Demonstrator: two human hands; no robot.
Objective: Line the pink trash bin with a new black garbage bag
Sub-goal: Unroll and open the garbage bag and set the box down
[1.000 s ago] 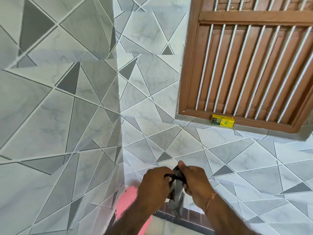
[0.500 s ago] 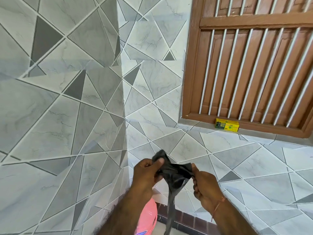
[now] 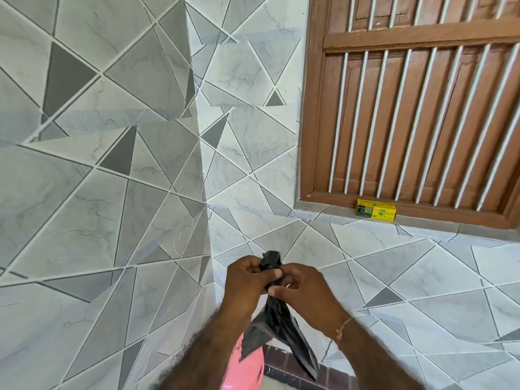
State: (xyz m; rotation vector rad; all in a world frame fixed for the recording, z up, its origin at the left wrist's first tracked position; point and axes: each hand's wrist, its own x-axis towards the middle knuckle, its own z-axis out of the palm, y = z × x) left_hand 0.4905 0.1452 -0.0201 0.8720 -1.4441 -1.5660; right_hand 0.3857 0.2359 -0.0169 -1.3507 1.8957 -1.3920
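A crumpled black garbage bag (image 3: 284, 330) hangs in front of me, still bunched, its top end poking up above my fingers. My left hand (image 3: 247, 282) pinches the bag's top from the left. My right hand (image 3: 304, 291) grips the same bunched top from the right, with the two hands touching. The bag's loose tail drops down and to the right. Below my forearms a small part of the pink trash bin (image 3: 247, 370) shows at the bottom edge; most of it is hidden by my arms and the bag.
Grey triangle-patterned tiled walls meet in a corner (image 3: 205, 192) directly ahead. A brown wooden window with white bars (image 3: 416, 108) is on the right wall, with a small yellow box (image 3: 377, 210) on its sill. A dark brick skirting (image 3: 287, 364) runs along the floor.
My hands, spread apart with the bag stretched between them half a second ago, have come back together on its bunched top. The view has shifted slightly.
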